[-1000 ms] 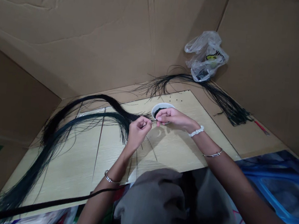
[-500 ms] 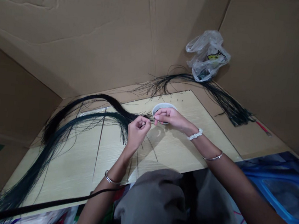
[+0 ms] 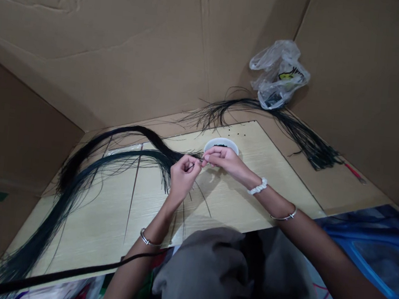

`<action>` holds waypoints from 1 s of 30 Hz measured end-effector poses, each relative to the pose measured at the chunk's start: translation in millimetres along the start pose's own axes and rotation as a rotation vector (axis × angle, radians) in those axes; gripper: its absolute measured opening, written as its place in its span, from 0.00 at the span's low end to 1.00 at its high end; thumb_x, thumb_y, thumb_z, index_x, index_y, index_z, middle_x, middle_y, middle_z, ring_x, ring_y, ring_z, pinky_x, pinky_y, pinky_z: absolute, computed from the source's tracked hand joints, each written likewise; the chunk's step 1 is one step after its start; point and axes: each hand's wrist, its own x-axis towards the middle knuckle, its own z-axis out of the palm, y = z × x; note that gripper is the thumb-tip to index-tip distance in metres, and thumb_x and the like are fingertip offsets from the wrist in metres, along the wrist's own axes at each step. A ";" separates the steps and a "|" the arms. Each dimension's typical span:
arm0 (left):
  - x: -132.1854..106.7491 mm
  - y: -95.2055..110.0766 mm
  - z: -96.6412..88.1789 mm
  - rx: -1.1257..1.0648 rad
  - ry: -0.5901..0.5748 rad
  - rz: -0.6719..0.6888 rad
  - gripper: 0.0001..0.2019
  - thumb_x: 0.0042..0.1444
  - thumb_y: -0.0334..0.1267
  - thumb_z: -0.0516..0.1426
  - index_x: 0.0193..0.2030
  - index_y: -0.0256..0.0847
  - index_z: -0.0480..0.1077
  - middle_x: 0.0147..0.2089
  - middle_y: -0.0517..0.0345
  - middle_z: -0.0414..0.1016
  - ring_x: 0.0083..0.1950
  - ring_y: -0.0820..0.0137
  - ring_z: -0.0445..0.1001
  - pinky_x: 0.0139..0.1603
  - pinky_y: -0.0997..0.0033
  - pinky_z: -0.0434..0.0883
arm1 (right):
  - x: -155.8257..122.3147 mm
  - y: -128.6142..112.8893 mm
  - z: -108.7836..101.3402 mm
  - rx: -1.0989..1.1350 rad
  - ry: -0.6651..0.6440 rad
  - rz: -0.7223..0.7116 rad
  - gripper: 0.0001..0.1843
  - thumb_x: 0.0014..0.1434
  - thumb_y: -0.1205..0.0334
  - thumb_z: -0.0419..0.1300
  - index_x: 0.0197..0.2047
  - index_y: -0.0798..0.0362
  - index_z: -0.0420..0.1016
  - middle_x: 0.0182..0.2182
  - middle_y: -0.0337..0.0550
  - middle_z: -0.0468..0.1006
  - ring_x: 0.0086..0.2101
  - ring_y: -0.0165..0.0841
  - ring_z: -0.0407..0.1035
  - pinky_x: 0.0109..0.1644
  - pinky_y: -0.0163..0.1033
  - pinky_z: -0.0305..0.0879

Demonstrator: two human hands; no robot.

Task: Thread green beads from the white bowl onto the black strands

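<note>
My left hand (image 3: 182,175) is closed in a pinch on a thin dark strand (image 3: 190,167), whose end points toward my right fingertips. My right hand (image 3: 227,163) is also pinched, its fingertips meeting the strand's end; whatever it holds is too small to make out. Just behind the right hand stands a white bowl (image 3: 234,145) with small dark pieces (image 3: 220,145) in it, partly hidden by the fingers. Left of my left hand, a black bundle of strands (image 3: 135,129) and a dark green bundle (image 3: 103,164) curve across the board.
Cardboard walls (image 3: 142,43) enclose the pale board (image 3: 108,206). At the back right lie a crumpled plastic bag (image 3: 280,77), another strand bundle (image 3: 294,131) and a red-handled tool (image 3: 354,172). Several dark specks sit beyond the bowl. A black cord (image 3: 76,269) crosses the lower left.
My right hand has moved slightly left and its fingertips have come up against the strand's end at my left fingers. More of the bowl's dark contents shows.
</note>
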 end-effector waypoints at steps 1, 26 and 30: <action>-0.1 -0.2 -0.1 -0.006 -0.008 0.000 0.11 0.58 0.42 0.61 0.29 0.39 0.72 0.22 0.65 0.59 0.24 0.76 0.53 0.26 0.74 0.52 | 0.4 1.2 0.4 -0.007 -0.008 0.000 0.18 0.53 0.51 0.69 0.39 0.57 0.77 0.32 0.45 0.81 0.31 0.28 0.71 0.36 0.34 0.62; 1.3 0.0 -0.5 -0.053 -0.081 -0.041 0.13 0.61 0.46 0.60 0.32 0.38 0.72 0.24 0.64 0.61 0.25 0.76 0.56 0.27 0.75 0.54 | 0.9 3.2 -1.4 -0.157 -0.026 -0.074 0.17 0.56 0.50 0.67 0.36 0.58 0.75 0.27 0.40 0.77 0.28 0.26 0.67 0.33 0.33 0.59; 2.7 -2.4 0.4 -0.097 -0.080 -0.076 0.14 0.59 0.48 0.63 0.35 0.39 0.71 0.24 0.65 0.63 0.25 0.77 0.58 0.27 0.76 0.55 | 0.7 3.8 -4.4 -0.148 -0.061 -0.087 0.19 0.57 0.48 0.66 0.37 0.58 0.76 0.29 0.42 0.78 0.29 0.26 0.68 0.34 0.33 0.59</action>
